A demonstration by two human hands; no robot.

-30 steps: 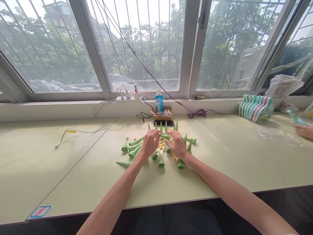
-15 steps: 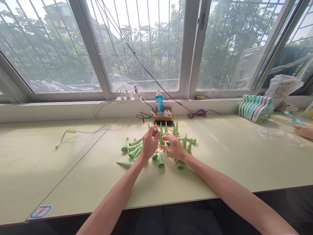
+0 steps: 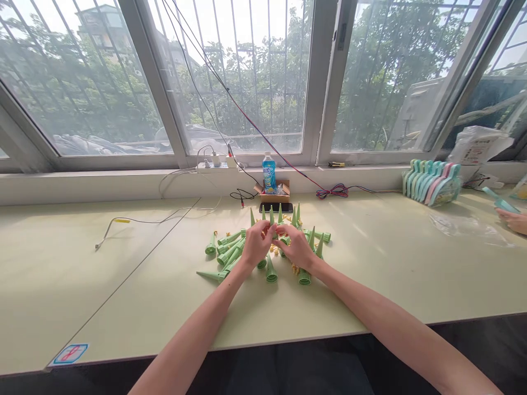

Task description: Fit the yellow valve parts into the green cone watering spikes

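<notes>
My left hand (image 3: 257,241) is closed, its fingertips around a green plastic cone that shows only in a small patch. My right hand (image 3: 294,246) meets it from the other side with thumb and fingers pinched together; what they hold is too small and hidden to make out. Around both hands lie several green pointed cones, some on their sides such as the hollow cone (image 3: 270,271), others upright such as the cone (image 3: 312,238). Small yellow plastic pieces (image 3: 295,269) are scattered among them, partly covered by my hands.
Behind the cones are a dark phone (image 3: 275,208) and a small cardboard box (image 3: 283,196) with a blue bottle (image 3: 269,174). Cables (image 3: 333,190) run along the wall. Pastel plastic items (image 3: 431,182) stand at right, near another person's hand (image 3: 513,219) holding a light-blue piece.
My hands have come together from apart, with the fingertips now meeting over the pile. A green cone showed upright between them half a second ago and is now mostly covered.
</notes>
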